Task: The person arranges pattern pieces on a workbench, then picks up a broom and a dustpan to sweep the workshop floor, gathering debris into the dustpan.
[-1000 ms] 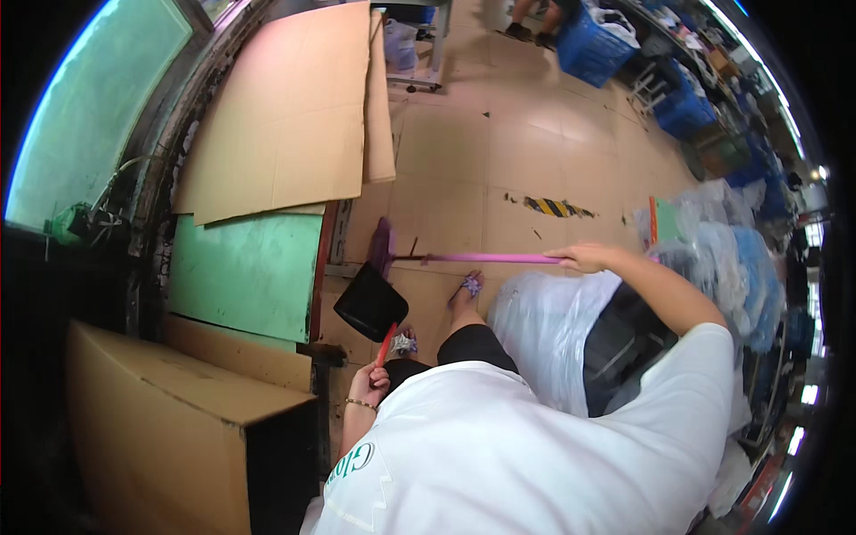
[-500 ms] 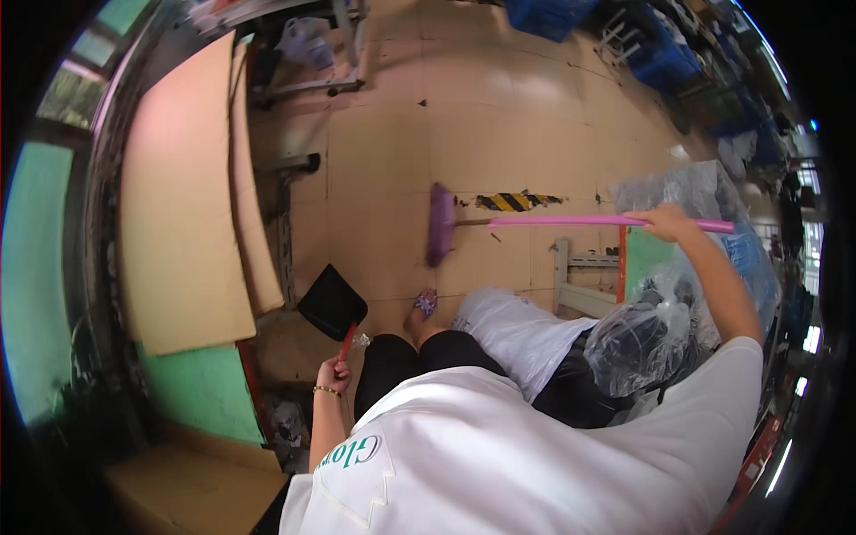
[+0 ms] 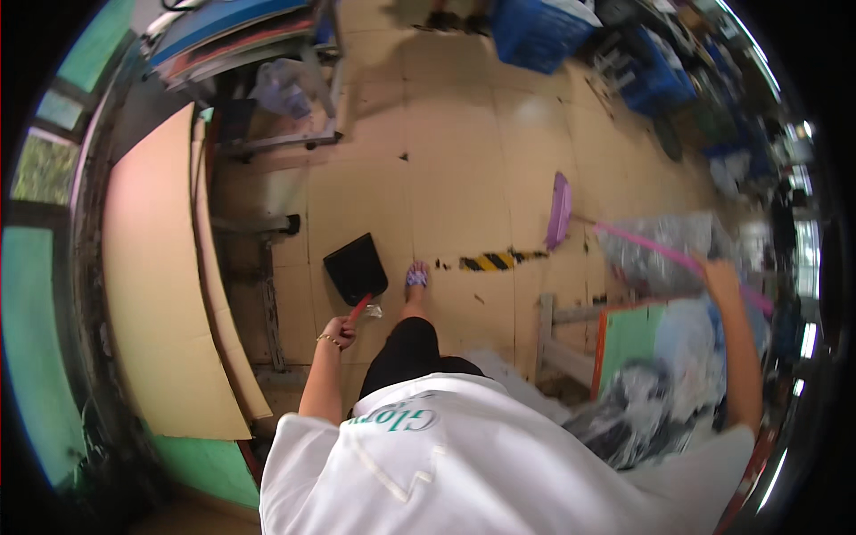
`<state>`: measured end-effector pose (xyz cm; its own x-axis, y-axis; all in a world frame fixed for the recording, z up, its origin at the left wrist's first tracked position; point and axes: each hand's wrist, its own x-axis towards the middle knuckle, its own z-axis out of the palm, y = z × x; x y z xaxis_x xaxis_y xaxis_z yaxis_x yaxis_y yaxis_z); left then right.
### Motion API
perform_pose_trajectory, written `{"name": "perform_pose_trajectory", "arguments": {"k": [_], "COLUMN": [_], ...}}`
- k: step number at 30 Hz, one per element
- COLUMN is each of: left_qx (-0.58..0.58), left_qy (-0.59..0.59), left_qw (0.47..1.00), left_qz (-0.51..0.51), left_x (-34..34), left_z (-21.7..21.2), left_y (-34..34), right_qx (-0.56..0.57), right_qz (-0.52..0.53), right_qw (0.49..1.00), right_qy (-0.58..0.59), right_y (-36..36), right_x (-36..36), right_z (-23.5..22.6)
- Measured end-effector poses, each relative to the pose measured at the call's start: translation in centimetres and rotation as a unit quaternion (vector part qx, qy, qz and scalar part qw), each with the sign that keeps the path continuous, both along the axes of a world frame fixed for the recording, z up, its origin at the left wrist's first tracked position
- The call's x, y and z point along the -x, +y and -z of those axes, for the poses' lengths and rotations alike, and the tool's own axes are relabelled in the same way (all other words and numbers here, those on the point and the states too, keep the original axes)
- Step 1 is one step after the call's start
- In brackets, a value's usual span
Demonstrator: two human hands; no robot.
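Note:
My left hand (image 3: pixel 340 331) is closed round the red handle of a black dustpan (image 3: pixel 357 267), held out low in front of my legs. A bit of clear plastic (image 3: pixel 373 311) hangs beside that handle. Out to the right, my right hand (image 3: pixel 719 275) grips the pink pole of a broom (image 3: pixel 559 212). The broom's purple head is at the far right of the striped floor tape, and its pole runs from there back past my hand. Whether the head touches the floor I cannot tell.
Tall cardboard sheets (image 3: pixel 152 285) lean along the left. A metal-legged table (image 3: pixel 321 89) stands at the far left, blue crates (image 3: pixel 540 34) at the far right. Plastic-wrapped bundles (image 3: pixel 637 401) and a green board (image 3: pixel 631 341) are at my right. Black-and-yellow tape (image 3: pixel 488 261) marks the tiled floor.
The broom head has swung to the right, away from the dustpan. The dustpan has moved forward with my left hand. My body has stepped forward, so the table and crates show more.

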<state>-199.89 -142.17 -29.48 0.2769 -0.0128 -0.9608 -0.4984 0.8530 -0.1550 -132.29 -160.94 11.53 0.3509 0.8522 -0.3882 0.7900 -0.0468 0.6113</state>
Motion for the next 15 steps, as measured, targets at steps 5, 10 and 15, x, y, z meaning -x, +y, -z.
{"name": "perform_pose_trajectory", "arguments": {"k": [5,10,15], "left_qx": [0.048,-0.145,-0.67], "left_qy": [-0.016,0.433,0.413], "left_qw": [0.999,0.746,0.399], "left_qz": [-0.006,0.484,0.471], "left_x": [-3.7,-10.0,-23.5], "left_z": [4.5,0.8,-7.9], "left_y": [6.4,10.4,16.7], "right_qx": [0.02,0.001,0.085], "right_qz": [0.117,0.139,0.108], "right_qw": [0.989,0.949,0.861], "right_qy": [0.088,0.284,0.49], "right_y": [7.5,16.9,27.7], "right_x": [3.9,5.3,6.3], "right_z": [-3.0,1.8,8.6]}}
